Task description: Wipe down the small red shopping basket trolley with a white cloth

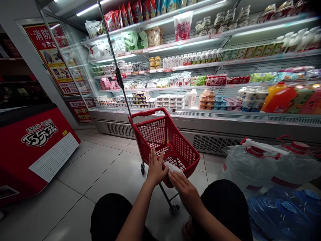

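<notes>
A red plastic shopping cart (pixel 184 140) with lattice walls stands before my knees, its basket holding nothing that I can see. My left hand (pixel 155 167) rests at the near rim of the basket with the fingers stretched and the thumb apart. Beside it, my right hand (pixel 184 187) presses a white cloth (pixel 175 168) against the same rim, fingers over the cloth. Most of the cloth is hidden under that hand, so I cannot tell whether it is cloth or paper.
Behind the cart runs a refrigerated display case (pixel 155 115) with stocked shelves. Large water jugs (pixel 248 164) stand close on the right, a blue one (pixel 283 211) nearest. A red freezer (pixel 32 147) is at the left on the tiled floor (pixel 82 177).
</notes>
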